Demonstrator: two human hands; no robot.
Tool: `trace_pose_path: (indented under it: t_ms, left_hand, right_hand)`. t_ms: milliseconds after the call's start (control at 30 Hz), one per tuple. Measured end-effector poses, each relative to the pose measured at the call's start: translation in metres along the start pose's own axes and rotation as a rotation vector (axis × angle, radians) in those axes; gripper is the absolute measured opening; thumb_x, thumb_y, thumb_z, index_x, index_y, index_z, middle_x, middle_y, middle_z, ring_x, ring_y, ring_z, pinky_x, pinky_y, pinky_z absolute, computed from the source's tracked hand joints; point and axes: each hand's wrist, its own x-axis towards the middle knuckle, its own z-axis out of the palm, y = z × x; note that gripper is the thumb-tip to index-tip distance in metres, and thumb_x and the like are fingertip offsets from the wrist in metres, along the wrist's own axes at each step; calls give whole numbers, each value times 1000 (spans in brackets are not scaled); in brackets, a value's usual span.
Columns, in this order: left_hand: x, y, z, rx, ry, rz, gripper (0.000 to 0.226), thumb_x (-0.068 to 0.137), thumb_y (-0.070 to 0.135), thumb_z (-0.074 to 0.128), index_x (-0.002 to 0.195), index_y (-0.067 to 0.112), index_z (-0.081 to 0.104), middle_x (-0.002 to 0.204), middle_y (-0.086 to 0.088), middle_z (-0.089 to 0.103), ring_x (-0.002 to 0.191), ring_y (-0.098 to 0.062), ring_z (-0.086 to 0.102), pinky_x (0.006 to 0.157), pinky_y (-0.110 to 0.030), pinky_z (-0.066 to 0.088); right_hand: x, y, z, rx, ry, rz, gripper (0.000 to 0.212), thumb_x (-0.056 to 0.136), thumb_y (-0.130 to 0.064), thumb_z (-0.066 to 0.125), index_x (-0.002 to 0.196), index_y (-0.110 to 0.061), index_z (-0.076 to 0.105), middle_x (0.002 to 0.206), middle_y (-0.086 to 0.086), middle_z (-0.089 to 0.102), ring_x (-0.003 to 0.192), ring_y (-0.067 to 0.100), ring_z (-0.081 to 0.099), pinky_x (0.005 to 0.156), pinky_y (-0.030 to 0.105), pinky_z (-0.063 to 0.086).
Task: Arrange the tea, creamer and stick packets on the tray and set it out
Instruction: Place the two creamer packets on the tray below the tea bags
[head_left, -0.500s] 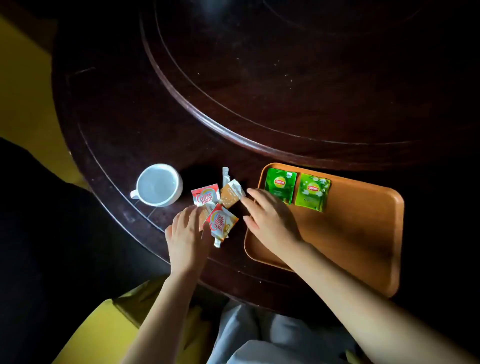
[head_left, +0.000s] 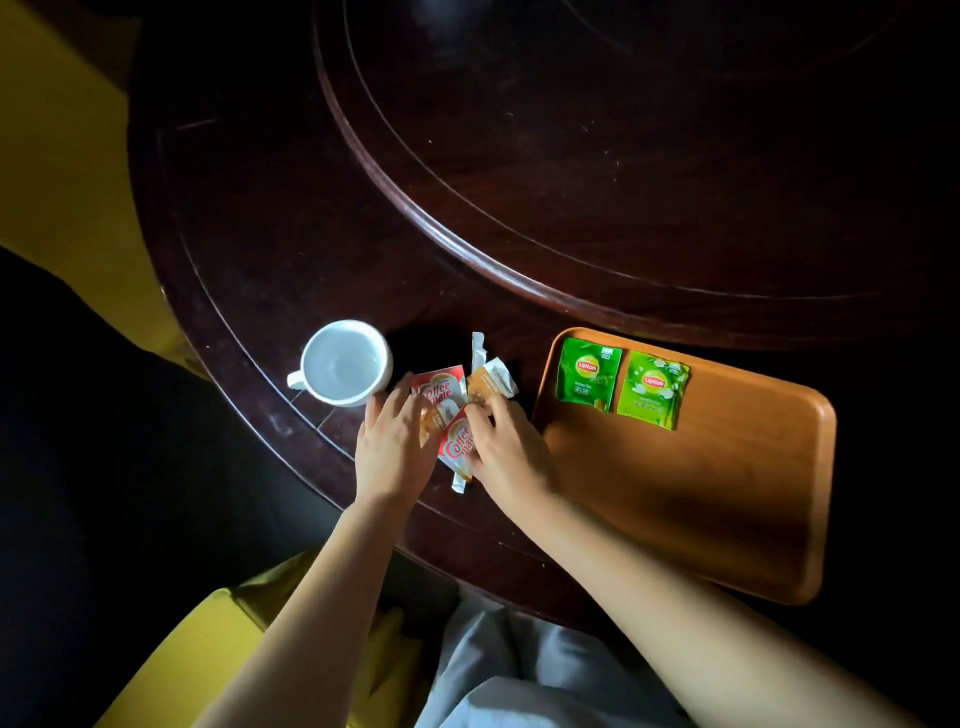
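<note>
On dark round table (head_left: 260, 249), we see wooden tray (head_left: 727, 509) at right, two green tea packets (head_left: 621, 382) already at its far left corner. Creamer packets (head_left: 441, 397) and stick packets (head_left: 488, 382) lie unmoved, left of tray, near white cup (head_left: 345, 364). Left hand (head_left: 389, 452) rests spread on pile; right hand (head_left: 506, 447) pinches creamer packet.

Head cam, looking steeply down, close over table (head_left: 311, 234).

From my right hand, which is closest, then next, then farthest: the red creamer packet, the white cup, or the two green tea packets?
1. Creamer packet: under the right hand fingertips, touching.
2. Tea packets: to its right, on the tray.
3. Cup: to its left, past the left hand. A close call with the tea.
</note>
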Motion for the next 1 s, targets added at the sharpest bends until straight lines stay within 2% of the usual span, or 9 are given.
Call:
trace_pose_path:
  t_ms: [100, 200, 267, 400, 500, 600, 733, 867, 1000]
  left_hand:
    - [2, 2, 4, 19, -83, 18, 38, 88, 20, 52, 122, 2, 48, 148, -18, 34, 135, -36, 30, 109, -42, 27]
    - [3, 9, 6, 15, -123, -15, 41, 90, 18, 47, 127, 1, 40, 151, -19, 25, 135, -36, 27, 107, -44, 29]
    - [5, 13, 4, -37, -100, -50, 44, 88, 16, 50, 128, 1, 41, 148, -19, 29, 131, -37, 29, 105, -45, 30]
    - [8, 15, -2, -95, -16, -73, 34, 84, 9, 51, 117, 5, 56, 135, -18, 45, 128, -32, 35, 106, -34, 23]
    - [5, 17, -7, -216, 25, -142, 33, 82, 8, 50, 114, 7, 60, 128, -13, 51, 125, -28, 40, 103, -35, 31]
    - [-2, 17, -9, -311, 44, -203, 36, 81, 5, 48, 114, 9, 61, 119, -13, 55, 115, -28, 48, 96, -37, 40]
    - [-10, 13, -8, -370, 67, -225, 30, 82, 0, 49, 109, -2, 63, 112, -17, 59, 110, -28, 50, 94, -32, 39]
    - [-16, 13, -18, -415, 214, -220, 15, 82, 3, 57, 89, 2, 70, 98, -13, 66, 95, -26, 57, 79, -24, 39]
    - [-22, 21, -31, -454, 446, -193, 13, 76, 4, 67, 88, 6, 72, 93, -10, 70, 84, -12, 57, 78, -15, 40]
  right_hand:
    - [-1, 1, 2, 57, -2, 48, 55, 83, -15, 65, 133, -10, 41, 125, 15, 49, 112, 29, 49, 93, 36, 48]
    - [-4, 0, -2, 142, 40, 64, 47, 81, -2, 60, 126, -9, 47, 120, 16, 55, 108, 32, 52, 92, 41, 48]
    - [-8, 2, -7, 235, 62, 93, 43, 81, 3, 57, 122, -8, 51, 115, 16, 58, 107, 31, 53, 89, 41, 49]
    - [-20, 10, -16, 380, 121, 146, 42, 78, 10, 57, 115, -9, 56, 98, 13, 60, 92, 26, 56, 72, 33, 46]
    - [-28, 17, -18, 423, 148, 203, 36, 80, 7, 59, 109, -13, 60, 84, 0, 55, 76, 14, 49, 63, 21, 34]
    - [-30, 23, -16, 490, 174, 284, 28, 80, 3, 60, 103, -14, 63, 79, -4, 54, 70, 10, 48, 59, 17, 34]
    - [-27, 25, -10, 582, 206, 363, 25, 78, 4, 60, 95, -12, 65, 78, -4, 58, 74, 12, 54, 64, 22, 42]
    - [-23, 25, -10, 685, 226, 394, 19, 77, 7, 59, 88, -8, 65, 77, 0, 63, 75, 19, 61, 68, 34, 51]
    - [-23, 29, -20, 814, 270, 460, 21, 78, 7, 60, 80, -14, 63, 70, -15, 58, 65, 2, 55, 58, 6, 43]
